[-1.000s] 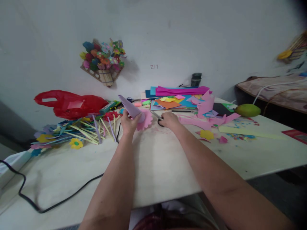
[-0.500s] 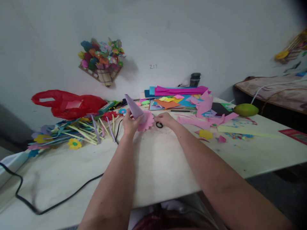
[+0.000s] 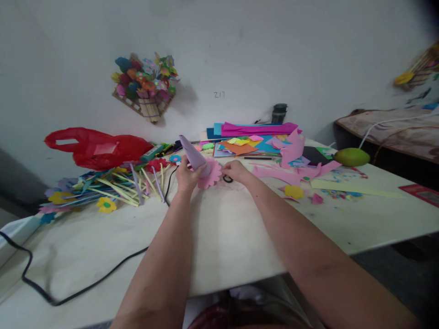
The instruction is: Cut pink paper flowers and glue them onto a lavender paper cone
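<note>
My left hand (image 3: pixel 187 177) is closed round the lower part of a lilac paper cone (image 3: pixel 192 153), which leans with its tip up and to the left. At the cone's wide end sits a pink scalloped paper flower (image 3: pixel 214 173), its petals fanning out to the right. My right hand (image 3: pixel 236 170) is pinched just right of the flower's edge; what is between its fingertips is too small to make out. Right under those fingers is a black ring (image 3: pixel 227 179), like a scissors handle, partly covered by the hand.
Paper flowers with strip stems (image 3: pixel 113 187) and a red plastic bag (image 3: pixel 99 148) lie to the left. A black cable (image 3: pixel 103 276) crosses the table's left side. Coloured sheets (image 3: pixel 240 144) lie behind, with pink scraps (image 3: pixel 281 174) and a green mango-like fruit (image 3: pixel 352 157) to the right.
My right fingers have shifted slightly and cover more of the black ring. The cone and flower have moved a touch to the right with my left hand.
</note>
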Motion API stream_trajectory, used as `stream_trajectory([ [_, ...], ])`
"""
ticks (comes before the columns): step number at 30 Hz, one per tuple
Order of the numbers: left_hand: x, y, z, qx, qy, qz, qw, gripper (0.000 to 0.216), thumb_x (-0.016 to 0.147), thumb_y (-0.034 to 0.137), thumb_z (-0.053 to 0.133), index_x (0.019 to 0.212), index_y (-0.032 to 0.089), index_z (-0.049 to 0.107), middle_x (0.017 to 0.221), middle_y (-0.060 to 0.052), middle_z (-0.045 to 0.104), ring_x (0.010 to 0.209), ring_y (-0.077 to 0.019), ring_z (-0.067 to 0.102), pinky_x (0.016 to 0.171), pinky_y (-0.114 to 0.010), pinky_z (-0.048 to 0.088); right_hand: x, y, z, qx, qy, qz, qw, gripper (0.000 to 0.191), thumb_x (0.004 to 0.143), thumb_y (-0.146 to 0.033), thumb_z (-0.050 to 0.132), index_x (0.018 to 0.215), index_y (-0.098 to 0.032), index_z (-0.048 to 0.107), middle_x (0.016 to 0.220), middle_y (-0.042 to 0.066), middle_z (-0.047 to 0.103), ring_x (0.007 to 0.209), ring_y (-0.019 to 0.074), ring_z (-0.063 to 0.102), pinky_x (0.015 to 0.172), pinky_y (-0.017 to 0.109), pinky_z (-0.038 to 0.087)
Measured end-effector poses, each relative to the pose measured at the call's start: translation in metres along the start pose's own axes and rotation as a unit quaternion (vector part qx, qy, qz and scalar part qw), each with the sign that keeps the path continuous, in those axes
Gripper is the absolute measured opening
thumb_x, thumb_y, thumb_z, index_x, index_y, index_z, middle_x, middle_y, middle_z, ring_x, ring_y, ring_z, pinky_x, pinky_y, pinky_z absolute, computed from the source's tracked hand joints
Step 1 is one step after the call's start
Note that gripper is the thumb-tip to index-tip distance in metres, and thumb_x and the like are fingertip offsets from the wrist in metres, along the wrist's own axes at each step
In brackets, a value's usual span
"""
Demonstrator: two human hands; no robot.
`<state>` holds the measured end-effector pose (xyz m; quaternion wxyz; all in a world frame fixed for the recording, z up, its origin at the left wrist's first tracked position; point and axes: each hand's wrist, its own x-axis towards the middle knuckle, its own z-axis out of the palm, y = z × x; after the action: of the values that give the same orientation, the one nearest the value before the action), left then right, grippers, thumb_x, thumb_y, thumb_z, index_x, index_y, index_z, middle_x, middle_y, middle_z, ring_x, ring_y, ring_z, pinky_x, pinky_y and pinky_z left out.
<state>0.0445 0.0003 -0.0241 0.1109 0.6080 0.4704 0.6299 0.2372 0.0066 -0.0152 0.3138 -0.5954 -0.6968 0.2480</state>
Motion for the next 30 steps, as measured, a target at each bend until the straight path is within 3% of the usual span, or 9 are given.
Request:
stream_trajectory([
  [5, 0.0, 0.001, -0.001, 0.013, 0.004, -0.004, 1.0, 0.044, 0.06, 0.039, 0.075, 0.094, 0.021, 0.055, 0.088, -0.004, 0.066, 0.082, -0.0206, 0.065, 0.073, -0.033, 0.054, -0.005, -0.008, -0.005, -0.071, -0.006, 0.012, 0.997, 0.019, 0.085, -0.027, 0.06, 0.087, -0.017, 0.076, 0.09, 0.005, 0.075, 0.08, 0.0147, 0.067, 0.066, 0.02, 0.045],
  [10, 0.001, 0.0, -0.005, 0.024, 0.002, -0.016, 1.0, 0.046, 0.058, 0.04, 0.076, 0.096, 0.022, 0.057, 0.089, -0.004, 0.067, 0.081, -0.0209, 0.065, 0.07, -0.032, 0.053, -0.008, -0.01, -0.012, -0.14, 0.049, 0.051, 0.988, 0.024, 0.087, -0.024, 0.052, 0.094, -0.02, 0.076, 0.101, 0.006, 0.074, 0.094, 0.0188, 0.067, 0.07, 0.023, 0.045],
  [16, 0.001, 0.001, -0.012, 0.128, -0.078, -0.048, 0.988, 0.057, 0.059, 0.043, 0.076, 0.109, 0.022, 0.059, 0.093, -0.006, 0.069, 0.081, -0.0241, 0.066, 0.069, -0.034, 0.05, -0.005, -0.001, -0.019, -0.208, 0.09, 0.116, 0.967, 0.025, 0.086, -0.021, 0.053, 0.098, -0.022, 0.074, 0.107, 0.01, 0.073, 0.102, 0.0246, 0.066, 0.074, 0.028, 0.048],
  [21, -0.003, 0.009, -0.011, 0.184, -0.103, -0.043, 0.976, 0.064, 0.059, 0.045, 0.077, 0.116, 0.023, 0.056, 0.101, -0.008, 0.069, 0.09, -0.0268, 0.065, 0.074, -0.035, 0.048, -0.008, -0.004, -0.021, -0.254, 0.079, 0.093, 0.96, 0.03, 0.084, -0.019, 0.053, 0.11, -0.019, 0.07, 0.113, 0.013, 0.07, 0.106, 0.0251, 0.065, 0.078, 0.029, 0.048],
  [25, -0.004, 0.013, -0.007, 0.207, -0.064, -0.078, 0.973, 0.072, 0.054, 0.057, 0.079, 0.114, 0.024, 0.055, 0.104, -0.011, 0.068, 0.092, -0.0304, 0.066, 0.072, -0.037, 0.047, -0.013, -0.014, -0.02, -0.282, 0.05, 0.067, 0.956, 0.041, 0.082, -0.018, 0.056, 0.122, -0.021, 0.064, 0.12, 0.012, 0.067, 0.108, 0.025, 0.064, 0.081, 0.03, 0.048],
  [30, -0.006, 0.008, 0.002, 0.213, 0.047, -0.1, 0.971, 0.069, 0.043, 0.066, 0.08, 0.091, 0.024, 0.055, 0.083, -0.009, 0.068, 0.079, -0.0311, 0.066, 0.068, -0.039, 0.046, -0.019, -0.023, -0.017, -0.329, -0.002, 0.019, 0.944, 0.04, 0.083, -0.027, 0.055, 0.119, -0.015, 0.067, 0.122, 0.016, 0.065, 0.115, 0.0308, 0.058, 0.087, 0.037, 0.047],
])
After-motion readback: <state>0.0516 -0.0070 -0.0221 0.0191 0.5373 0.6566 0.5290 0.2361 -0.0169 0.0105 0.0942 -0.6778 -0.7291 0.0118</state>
